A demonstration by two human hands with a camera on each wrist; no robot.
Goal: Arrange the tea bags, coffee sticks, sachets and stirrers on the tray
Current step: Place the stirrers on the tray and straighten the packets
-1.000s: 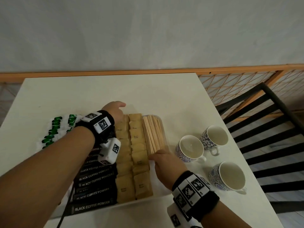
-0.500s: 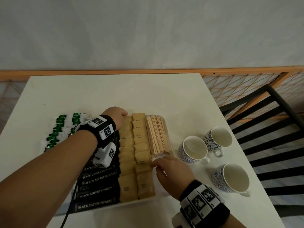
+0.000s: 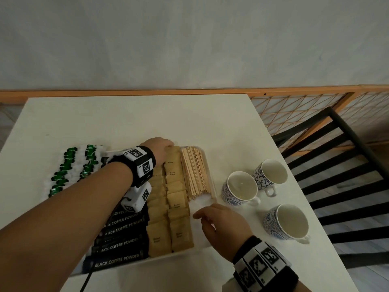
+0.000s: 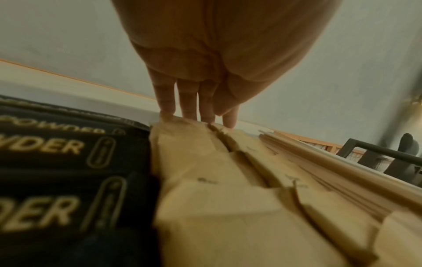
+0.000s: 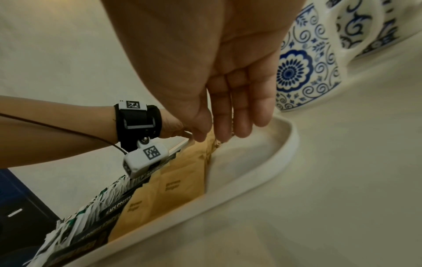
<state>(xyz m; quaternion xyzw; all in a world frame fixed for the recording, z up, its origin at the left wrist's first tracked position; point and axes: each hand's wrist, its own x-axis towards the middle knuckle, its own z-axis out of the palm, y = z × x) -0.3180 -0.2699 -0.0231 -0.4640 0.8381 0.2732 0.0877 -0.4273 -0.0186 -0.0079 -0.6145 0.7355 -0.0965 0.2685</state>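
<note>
A white tray [image 3: 213, 187] holds green-and-white tea bags [image 3: 71, 169] at the left, then black coffee sticks [image 3: 122, 243], two columns of brown sugar sachets [image 3: 176, 199] and a bundle of wooden stirrers [image 3: 195, 171] at the right. My left hand [image 3: 160, 148] reaches over the tray. Its straight fingertips [image 4: 187, 115] touch the far ends of the sachet columns [image 4: 205, 198]. My right hand [image 3: 221, 224] hovers over the bare near-right part of the tray [image 5: 285, 144], fingers relaxed and holding nothing, just short of the stirrers' near end.
Three blue-patterned cups [image 3: 242, 188] [image 3: 271, 175] [image 3: 288, 222] stand on the white table right of the tray, close to my right hand. A black chair [image 3: 336, 165] is beyond the table's right edge. A wooden rail runs behind the table.
My right hand has drawn back toward me from the near end of the stirrers and sachets. My left hand stays at the far end of the sachets.
</note>
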